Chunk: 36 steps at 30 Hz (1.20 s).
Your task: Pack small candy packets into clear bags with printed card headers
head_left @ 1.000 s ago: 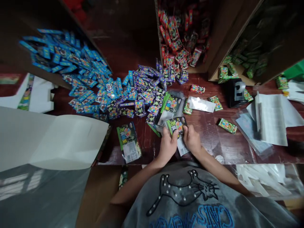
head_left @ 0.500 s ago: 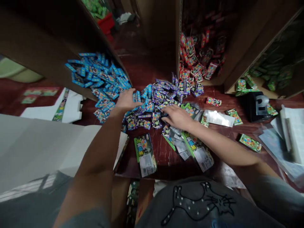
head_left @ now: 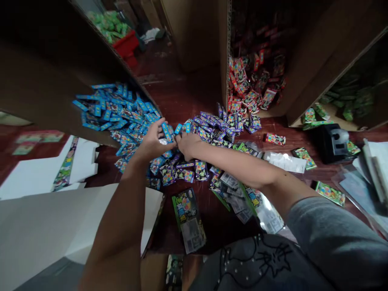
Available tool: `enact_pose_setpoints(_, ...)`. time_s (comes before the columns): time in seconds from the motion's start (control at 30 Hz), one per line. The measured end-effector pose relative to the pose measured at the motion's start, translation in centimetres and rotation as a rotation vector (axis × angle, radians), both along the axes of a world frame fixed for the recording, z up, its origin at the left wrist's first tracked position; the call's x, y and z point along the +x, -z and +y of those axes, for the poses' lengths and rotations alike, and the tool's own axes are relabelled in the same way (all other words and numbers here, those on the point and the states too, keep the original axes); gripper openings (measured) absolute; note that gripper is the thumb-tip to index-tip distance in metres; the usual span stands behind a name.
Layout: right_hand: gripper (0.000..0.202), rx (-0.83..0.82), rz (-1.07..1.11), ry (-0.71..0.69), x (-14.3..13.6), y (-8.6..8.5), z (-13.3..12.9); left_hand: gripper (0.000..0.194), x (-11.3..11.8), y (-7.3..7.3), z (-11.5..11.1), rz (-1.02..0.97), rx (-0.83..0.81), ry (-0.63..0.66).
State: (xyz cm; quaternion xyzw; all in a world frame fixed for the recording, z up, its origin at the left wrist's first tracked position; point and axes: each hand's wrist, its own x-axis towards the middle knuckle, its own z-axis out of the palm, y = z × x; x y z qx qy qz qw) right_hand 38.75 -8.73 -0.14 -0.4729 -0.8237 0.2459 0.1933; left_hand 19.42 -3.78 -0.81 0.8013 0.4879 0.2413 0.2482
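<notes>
My left hand (head_left: 154, 140) is closed round a small blue packet (head_left: 166, 132), with its thumb below and fingers behind. My right hand (head_left: 188, 144) has come up against it, fingers curled down and partly hidden, so what they pinch does not show. Blue packets (head_left: 127, 111) spill in a heap from a carton on the left. Purple packets (head_left: 209, 124) form a pile just beyond and around my right hand. Nearer my body lies a flat printed pouch (head_left: 188, 220) with a clear lower window, and more such pouches (head_left: 238, 198) overlap under my right forearm.
A carton (head_left: 228, 52) holds red packets (head_left: 250, 87); green packets (head_left: 348, 101) fill the one on its right. A black tape dispenser (head_left: 336, 141), a loose red packet (head_left: 275, 139) and plastic sheets (head_left: 360, 182) lie right. White card (head_left: 75, 218) covers the left front.
My right hand has moved left from the purple packets to beside my left hand. My left hand has closed on a blue packet. The view has shifted slightly.
</notes>
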Motion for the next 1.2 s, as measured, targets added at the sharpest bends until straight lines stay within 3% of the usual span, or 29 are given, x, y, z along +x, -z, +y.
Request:
enact_pose_setpoints(0.1,0.101,-0.010,-0.080,0.058,4.5,-2.3,-3.9,0.112,0.1,-1.2,-4.0,-0.127,-0.010,0.097)
enact_pose_setpoints(0.17,0.108,0.063,0.062,0.019,9.0,-3.0,-7.4,0.099,0.9,-2.1,-6.8,-0.128,0.058,0.145)
enact_pose_setpoints(0.3,0.108,0.180,0.291,0.015,20.1,-1.5,-17.3,0.066,5.1,-3.8,-12.5,0.014,0.227,0.354)
enact_pose_setpoints(0.4,0.098,0.078,0.300,0.107,27.2,0.8,-27.2,0.046,10.4,-4.2,-17.8,0.074,0.154,0.536)
enact_pose_setpoints(0.5,0.093,-0.022,0.239,0.210,31.2,2.6,-36.3,0.031,17.5,-3.6,-23.8,0.081,0.088,0.629)
enact_pose_setpoints(0.63,0.088,-0.036,0.102,0.382,33.6,4.3,-43.4,0.044,28.0,-1.6,-29.2,0.396,-0.025,0.665)
enact_pose_setpoints(0.73,0.087,0.012,0.025,0.459,35.0,5.5,-45.6,0.043,33.9,0.1,-30.4,0.659,-0.043,0.564)
enact_pose_setpoints(0.8,0.089,0.025,-0.021,0.488,35.8,6.4,-46.3,0.048,35.7,0.6,-30.6,0.763,-0.046,0.518)
enact_pose_setpoints(0.9,0.100,0.038,-0.061,0.502,36.2,7.1,-46.5,0.048,35.5,0.4,-31.0,0.858,-0.027,0.512)
enact_pose_setpoints(0.97,0.109,0.045,-0.074,0.482,36.0,7.2,-46.1,0.048,34.5,0.1,-31.1,0.797,0.040,0.554)
enact_pose_setpoints(1.0,0.112,0.043,-0.083,0.466,35.8,7.1,-45.7,0.054,34.1,0.0,-30.9,0.724,0.086,0.609)
enact_pose_setpoints(1.13,0.109,0.009,-0.152,0.415,35.1,6.9,-43.7,0.111,33.4,1.2,-29.4,0.521,0.171,0.850)
enact_pose_setpoints(1.2,0.106,0.011,-0.175,0.402,35.1,7.0,-42.6,0.112,33.5,2.2,-28.8,0.534,0.128,0.841)
